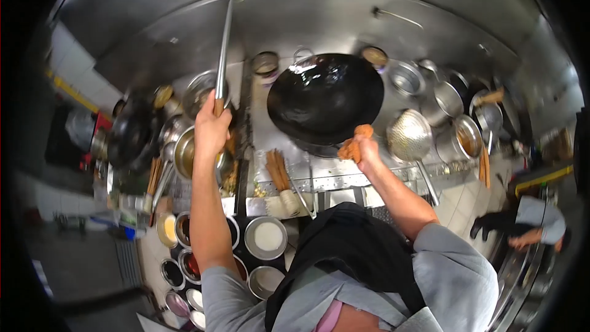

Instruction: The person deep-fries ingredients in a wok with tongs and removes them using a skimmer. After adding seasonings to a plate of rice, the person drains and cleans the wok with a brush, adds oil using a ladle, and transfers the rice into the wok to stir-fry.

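Note:
My left hand (212,130) is closed around the wooden end of a long-handled metal ladle (226,43), whose bowl is raised high at the upper left. A large black wok (326,98) sits tilted on the stove in the centre, with no food visible in it. At its lower right edge, my right hand (367,152) grips an orange cloth (355,144), pressed against the rim. A bamboo brush (283,178) lies left of the wok's lower edge. To the right of the wok is a perforated metal strainer (410,136) with a long handle.
Metal pots (442,103) crowd the right side. Another dark wok (132,132) stands at the far left. Bowls of seasonings, one with white contents (268,236), are at the lower left. Another person (531,221) is at the far right. A metal faucet (396,16) projects from the back wall.

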